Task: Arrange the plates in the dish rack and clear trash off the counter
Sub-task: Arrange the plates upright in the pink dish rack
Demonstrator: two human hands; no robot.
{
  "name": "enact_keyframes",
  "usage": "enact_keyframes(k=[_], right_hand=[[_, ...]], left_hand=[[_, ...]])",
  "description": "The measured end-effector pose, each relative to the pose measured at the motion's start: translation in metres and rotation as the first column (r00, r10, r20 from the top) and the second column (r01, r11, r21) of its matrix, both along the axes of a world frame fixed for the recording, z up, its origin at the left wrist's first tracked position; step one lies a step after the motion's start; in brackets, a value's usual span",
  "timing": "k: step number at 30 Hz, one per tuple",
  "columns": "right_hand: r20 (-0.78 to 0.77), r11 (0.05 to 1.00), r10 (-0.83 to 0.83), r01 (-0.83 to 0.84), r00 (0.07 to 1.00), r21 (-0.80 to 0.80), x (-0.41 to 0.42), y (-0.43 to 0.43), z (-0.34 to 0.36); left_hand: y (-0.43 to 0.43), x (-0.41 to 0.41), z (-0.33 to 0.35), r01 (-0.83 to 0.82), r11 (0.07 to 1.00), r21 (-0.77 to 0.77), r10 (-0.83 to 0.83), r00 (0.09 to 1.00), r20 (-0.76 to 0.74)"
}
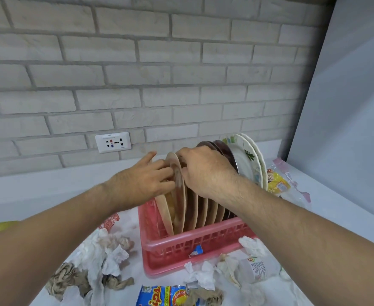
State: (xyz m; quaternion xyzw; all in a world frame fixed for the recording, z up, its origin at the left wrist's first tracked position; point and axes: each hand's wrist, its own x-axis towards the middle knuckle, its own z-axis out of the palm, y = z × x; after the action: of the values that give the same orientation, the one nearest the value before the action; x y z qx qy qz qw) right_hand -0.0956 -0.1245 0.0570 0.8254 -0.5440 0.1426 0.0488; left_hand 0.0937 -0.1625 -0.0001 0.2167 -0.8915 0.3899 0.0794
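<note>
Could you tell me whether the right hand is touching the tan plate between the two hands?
Touching. The head view shows the right hand curled over the top rim of the tan plate in the dish rack.

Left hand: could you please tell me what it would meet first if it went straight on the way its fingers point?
The beige plate upright in the pink rack; the left hand points right at its face and seems to touch it. The right hand grips its rim.
</note>
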Motion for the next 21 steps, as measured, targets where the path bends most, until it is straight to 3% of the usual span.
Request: enact_keyframes(k=[7,10,14,21], right_hand=[[0.108,0.997,-0.045,0.051,0.993,-0.054,-0.012,-0.009,-0.011],[0.098,0.993,-0.014,0.026,0.995,-0.118,-0.015,-0.013,-0.017],[0.051,0.993,0.028,-0.022,0.998,-0.116,-0.016,-0.012,-0.025],[-0.135,0.984,0.049,-0.071,0.990,-0.162,-0.015,-0.016,-0.033]], left_hand=[[0.001,-0.007,-0.013,-0.132,0.989,0.072,0.145,0.965,-0.216],[0.006,-0.014,-0.014,-0.132,0.976,0.170,0.184,0.922,-0.341],[0.005,-0.018,-0.024,-0.224,0.906,0.359,0.362,0.850,-0.383],[0.007,-0.020,-0.019,-0.064,0.879,0.473,0.367,0.723,-0.585]])
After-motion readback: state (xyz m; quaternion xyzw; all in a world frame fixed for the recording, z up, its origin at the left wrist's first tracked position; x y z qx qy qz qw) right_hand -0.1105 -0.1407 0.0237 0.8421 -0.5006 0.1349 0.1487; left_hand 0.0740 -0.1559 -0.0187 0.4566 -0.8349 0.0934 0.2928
